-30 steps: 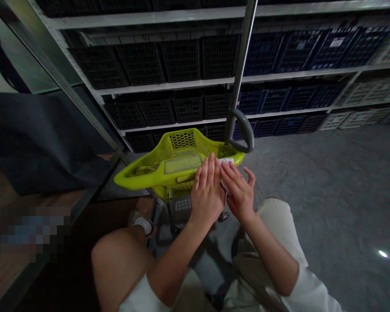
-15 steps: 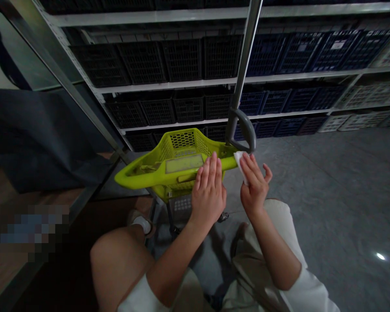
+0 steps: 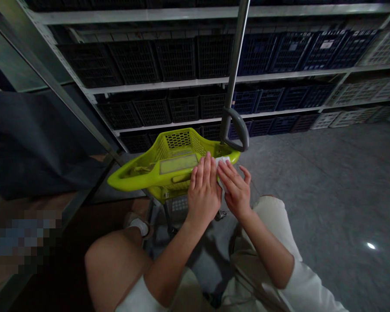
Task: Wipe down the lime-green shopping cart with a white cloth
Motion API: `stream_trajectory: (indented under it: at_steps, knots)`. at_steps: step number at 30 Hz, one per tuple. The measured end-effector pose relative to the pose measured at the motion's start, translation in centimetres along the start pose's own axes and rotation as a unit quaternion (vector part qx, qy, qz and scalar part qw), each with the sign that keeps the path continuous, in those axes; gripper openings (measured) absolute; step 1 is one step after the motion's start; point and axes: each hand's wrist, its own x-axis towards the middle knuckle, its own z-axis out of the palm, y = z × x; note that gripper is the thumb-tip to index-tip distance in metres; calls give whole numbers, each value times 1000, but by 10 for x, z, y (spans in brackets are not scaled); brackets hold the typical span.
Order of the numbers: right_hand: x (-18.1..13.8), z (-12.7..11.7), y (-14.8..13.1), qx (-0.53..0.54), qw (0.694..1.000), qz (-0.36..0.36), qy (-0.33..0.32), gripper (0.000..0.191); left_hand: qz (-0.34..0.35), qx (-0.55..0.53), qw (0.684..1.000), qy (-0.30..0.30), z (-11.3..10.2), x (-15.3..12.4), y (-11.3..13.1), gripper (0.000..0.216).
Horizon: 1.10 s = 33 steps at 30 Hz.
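A small lime-green shopping cart (image 3: 130,177) stands before my knees, with a perforated basket and a handle bar across its near side. My left hand (image 3: 204,190) lies on that bar with straight fingers, just right of the clear-covered panel (image 3: 178,164). Close beside it, my right hand (image 3: 237,190) presses a folded white tissue (image 3: 223,160) against the bar. Most of the tissue is hidden under the fingers. At the cart's right end, a grey loop-shaped holder (image 3: 243,134) carries a tall metal pole (image 3: 236,56).
Behind the cart, white shelves (image 3: 182,82) hold rows of black crates (image 3: 175,60), blue crates (image 3: 256,54) and pale crates (image 3: 354,93). A metal frame (image 3: 58,91) with dark cloth (image 3: 35,138) stands at the left. Grey floor (image 3: 328,182) extends to the right.
My right hand and the tissue have slid left along the bar, up against my left hand. The left hand stays in place on the bar. The view has shifted slightly.
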Motion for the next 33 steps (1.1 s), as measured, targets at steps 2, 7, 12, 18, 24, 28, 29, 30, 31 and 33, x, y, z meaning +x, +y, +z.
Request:
stream_trajectory:
  at_steps: [2,7,12,18,24,28,29,30,31,33]
  knots:
    - [-1,0,2,7,1000,-14,-9,68,2,1,1000,-3,-1,0,0,67]
    - [-5,5,7,-7,990,106,90,70,0,-3,1000,-16,-1,0,1,70]
    - [-11,9,1,12,999,18,24,71,0,1,1000,-2,1,1,0,70]
    - [-14,17,13,16,985,118,126,70,-4,-5,1000,-10,-1,1,1,72]
    - [-20,17,12,28,998,6,50,68,-4,8,1000,-17,0,0,1,71]
    - [-24,25,22,58,985,103,125,62,-2,10,999,-32,-2,1,0,70]
    - [-23,28,24,87,974,150,145,59,-2,12,999,-33,-3,2,0,70]
    - [-22,31,26,125,959,199,160,55,-3,14,999,-34,-3,2,0,70]
    - [-19,34,28,168,940,244,171,51,-3,15,999,-33,-3,2,0,69]
    - [-11,38,35,249,896,313,191,45,-4,15,999,-31,-3,2,0,70]
